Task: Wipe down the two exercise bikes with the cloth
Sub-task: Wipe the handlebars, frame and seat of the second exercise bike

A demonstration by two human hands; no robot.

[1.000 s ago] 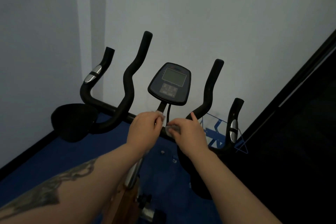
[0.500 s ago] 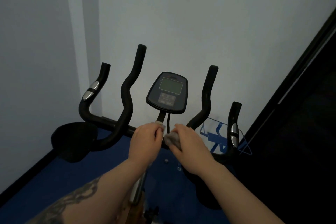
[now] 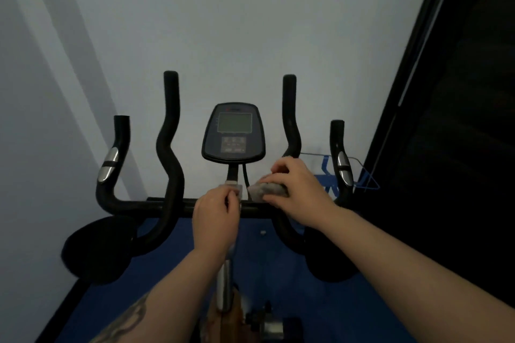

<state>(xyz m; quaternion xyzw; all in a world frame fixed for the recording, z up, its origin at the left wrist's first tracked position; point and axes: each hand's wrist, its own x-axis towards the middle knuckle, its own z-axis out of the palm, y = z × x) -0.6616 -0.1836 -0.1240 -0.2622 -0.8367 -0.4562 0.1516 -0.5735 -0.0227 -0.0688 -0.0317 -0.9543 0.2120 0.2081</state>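
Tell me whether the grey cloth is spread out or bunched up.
Bunched up. The grey cloth is a crumpled wad under the right hand, held against the black handlebar crossbar, not laid flat.

A pale wall [image 3: 250,22] stood behind, blue floor [image 3: 172,287] lay below, and a dark panel [image 3: 459,120] rose at right.

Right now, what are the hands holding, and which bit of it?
The right hand holds the bunched grey cloth from above, against the handlebar. The left hand grips the bar's middle by the clamp; whether it also holds cloth cannot be told.
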